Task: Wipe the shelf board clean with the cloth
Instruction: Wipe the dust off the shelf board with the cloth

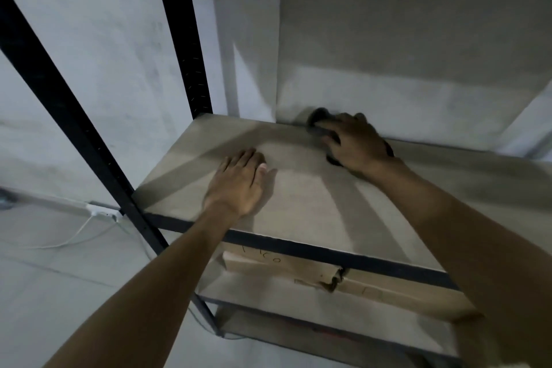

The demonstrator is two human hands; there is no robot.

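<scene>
Pressing our right hand (357, 143) on the dark cloth (318, 122), fingers curled over it, we lay our left hand (237, 185) flat, fingers open, on the shelf board (313, 203).

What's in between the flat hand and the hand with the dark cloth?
Nothing. In the head view, only bare shelf board lies between the left hand, flat on the board, and the right hand pressing the dark cloth.

You stand in a plain storage room: a black metal shelving rack (182, 39) with bare boards against unpainted grey walls (98, 75), a worn cardboard box (298, 269) on the lower shelf, a white cable (74, 236) trailing across the concrete floor.
</scene>
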